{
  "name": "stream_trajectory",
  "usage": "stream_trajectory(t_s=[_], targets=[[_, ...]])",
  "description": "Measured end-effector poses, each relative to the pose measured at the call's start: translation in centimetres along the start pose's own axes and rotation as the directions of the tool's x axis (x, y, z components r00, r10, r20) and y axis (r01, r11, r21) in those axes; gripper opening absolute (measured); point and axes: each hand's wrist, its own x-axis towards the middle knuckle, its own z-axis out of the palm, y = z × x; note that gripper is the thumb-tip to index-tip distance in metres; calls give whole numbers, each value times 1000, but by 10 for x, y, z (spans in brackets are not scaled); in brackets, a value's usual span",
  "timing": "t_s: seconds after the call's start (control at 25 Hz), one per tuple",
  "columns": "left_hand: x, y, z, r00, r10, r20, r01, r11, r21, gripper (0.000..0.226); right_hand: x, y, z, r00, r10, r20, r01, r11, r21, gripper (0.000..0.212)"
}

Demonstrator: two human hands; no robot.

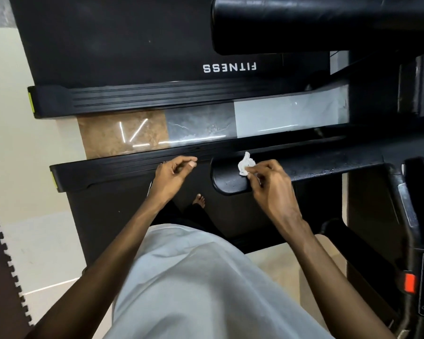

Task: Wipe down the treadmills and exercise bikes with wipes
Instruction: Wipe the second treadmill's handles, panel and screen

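Crumpled wipe (pixel 246 163) partly hidden in right hand (pixel 271 178)

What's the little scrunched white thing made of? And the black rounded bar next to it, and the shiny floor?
The crumpled white wipe pinched in the right hand looks like thin paper or cloth: it holds creases. The black rounded handrail seems matte moulded plastic, speckled wet. The glossy floor tiles look like polished stone or ceramic: they mirror lights.

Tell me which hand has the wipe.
The right hand pinches the crumpled white wipe at the black handrail; the left hand holds nothing, loosely curled beside the side rail.
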Motion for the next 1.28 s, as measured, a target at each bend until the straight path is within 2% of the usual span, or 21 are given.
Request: stream_trajectory(t_s=[0.08, 0.2, 0.28, 0.4, 0.48, 0.64, 0.8, 0.96, 1.04, 1.12, 1.2, 1.28], targets=[[-1, 1, 1, 1000, -1, 23, 2, 1000, -16, 17, -2, -13, 6, 999, -32, 39, 32, 999, -21, 18], [-3, 9, 12, 991, 2, 134, 3, 999, -43, 26, -10, -32, 15, 983, -116, 142, 119, 993, -12, 12], [-6, 16, 20, 982, 24, 185, -23, 1000, -4, 32, -8, -17, 5, 994, -56, 91, 58, 998, -15, 10], [-4, 16, 25, 980, -1, 198, 3, 1000, -14, 38, -5, 15, -21, 987, 160, -18, -160, 987, 14, 26], [-2, 14, 24, 980, -12, 199, 15, 1000, -14, 38, -2, 11, -20, 978, 205, -25, -205, 979, -1, 28], [-3, 18, 23, 980, -22, 200, 21, 1000, 5, 36, -6, -29, 9, 989, 2, 151, 0, 1000, -16, 21], [2, 11, 11, 987, -57, 149, 53, 998, 31, 29, -6, -33, 12, 979, -62, 193, 60, 998, 17, 20], [8, 7, 5, 991, -129, 29, 130, 989, -68, 25, 27, -48, 23, 960, -133, 247, 134, 991, 16, 19], [3, 16, 12, 995, -93, 37, 95, 995, -44, 24, 56, -41, 24, 950, -69, 303, 93, 993, -67, 21], [-4, 22, 21, 990, -70, 121, 69, 998, 12, 27, 86, -23, 14, 941, 46, 337, 18, 983, -183, 21], [-8, 24, 28, 981, -90, 171, 87, 996, 24, 36, 116, -7, 4, 910, 185, 372, -88, 961, -262, 19], [-8, 30, 31, 983, -81, 166, 65, 993, 100, 43, 138, -3, 7, 869, 247, 429, -93, 932, -349, 18]])
